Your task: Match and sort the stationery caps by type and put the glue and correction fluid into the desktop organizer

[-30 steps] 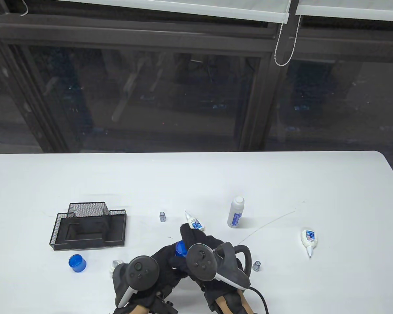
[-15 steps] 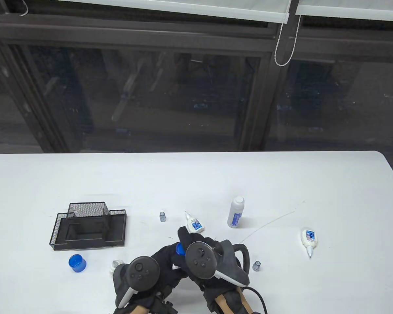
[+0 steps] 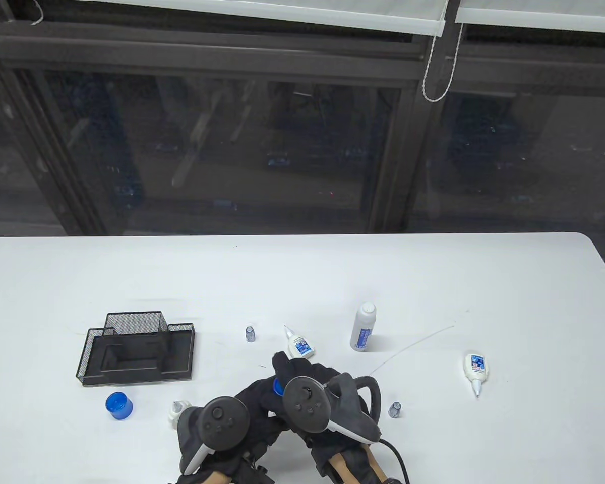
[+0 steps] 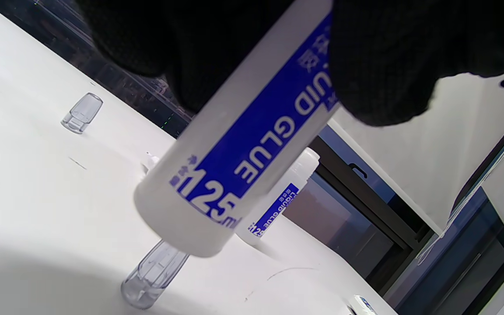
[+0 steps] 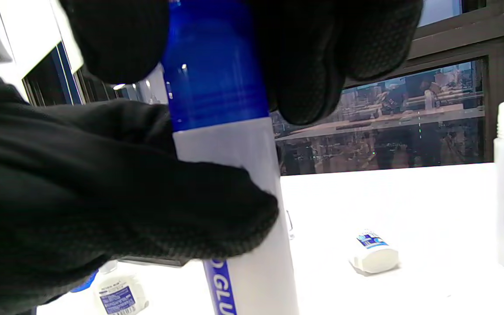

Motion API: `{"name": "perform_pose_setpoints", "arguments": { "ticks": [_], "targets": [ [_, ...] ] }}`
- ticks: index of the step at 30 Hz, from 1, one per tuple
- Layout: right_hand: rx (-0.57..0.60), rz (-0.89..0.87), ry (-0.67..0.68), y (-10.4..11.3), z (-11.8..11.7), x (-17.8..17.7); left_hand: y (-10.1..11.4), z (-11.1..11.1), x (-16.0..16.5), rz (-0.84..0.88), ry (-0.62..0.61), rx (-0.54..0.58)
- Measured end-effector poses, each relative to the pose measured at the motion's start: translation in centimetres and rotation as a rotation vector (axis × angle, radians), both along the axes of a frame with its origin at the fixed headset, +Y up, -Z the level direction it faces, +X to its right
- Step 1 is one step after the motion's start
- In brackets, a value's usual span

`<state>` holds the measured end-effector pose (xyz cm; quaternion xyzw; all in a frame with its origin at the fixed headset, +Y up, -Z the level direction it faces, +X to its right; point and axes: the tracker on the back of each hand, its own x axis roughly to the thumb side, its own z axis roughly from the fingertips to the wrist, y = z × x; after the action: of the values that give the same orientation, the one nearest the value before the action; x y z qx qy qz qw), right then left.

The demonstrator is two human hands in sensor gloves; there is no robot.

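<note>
White glue bottle (image 4: 217, 175), blue cap (image 5: 210, 65), black mesh organizer (image 3: 136, 348)

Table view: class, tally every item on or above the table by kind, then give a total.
White liquid glue bottles: 2
Small white correction fluid bottles: 3
Blue round caps: 2
Loose small clear caps: 2
Black mesh organizer: 1
Total: 10
</note>
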<state>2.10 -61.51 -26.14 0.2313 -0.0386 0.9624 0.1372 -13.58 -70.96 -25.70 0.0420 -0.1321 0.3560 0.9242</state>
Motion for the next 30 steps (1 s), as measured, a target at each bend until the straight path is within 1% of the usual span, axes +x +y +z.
{"name": "perform_pose_setpoints", "arguments": {
  "ticks": [3,6,9,15,18,20,21,22,23,25,27,30],
  "targets": [
    [0.014,-0.035,0.013,0.5,0.2,0.1,0.4,-0.3,-0.2,-0.002,-0.044,-0.025],
    [0.010,-0.068,0.032,0.9,0.5,0.2,0.4,-0.4,-0.7,-0.031,-0.087,-0.018],
    [0.045,-0.067,0.019,0.9,0.6,0.1,0.3,-0.5,-0.8,0.004,-0.058,0.004],
    [0.072,-0.057,0.005,0.7,0.9,-0.3,0.6,0.1,-0.7,-0.087,0.024,0.071],
    [0.104,-0.077,-0.003,0.8,1.1,-0.2,0.7,0.1,-0.8,-0.069,0.018,0.082],
    [0.061,-0.107,0.006,0.7,0.9,0.2,0.7,0.2,-0.8,-0.065,0.019,0.084],
    [0.007,-0.151,0.015,0.6,0.6,0.6,0.7,0.1,-0.8,-0.077,0.020,0.083],
    [-0.024,-0.198,0.028,0.4,0.5,0.9,0.7,0.0,-0.9,-0.078,0.019,0.081],
    [-0.052,-0.272,0.025,0.3,0.3,1.5,0.7,-0.1,-1.0,-0.058,0.019,0.068],
    [-0.075,-0.319,-0.009,0.1,-0.2,2.8,0.7,-0.2,-1.3,-0.038,0.029,0.054],
    [-0.083,-0.294,-0.063,-0.4,-0.8,4.3,0.7,-0.2,-1.7,-0.035,0.038,0.053],
    [-0.098,-0.177,-0.183,-1.8,-1.7,7.0,0.8,-0.3,-2.1,-0.046,0.054,0.056]
  ]
}}
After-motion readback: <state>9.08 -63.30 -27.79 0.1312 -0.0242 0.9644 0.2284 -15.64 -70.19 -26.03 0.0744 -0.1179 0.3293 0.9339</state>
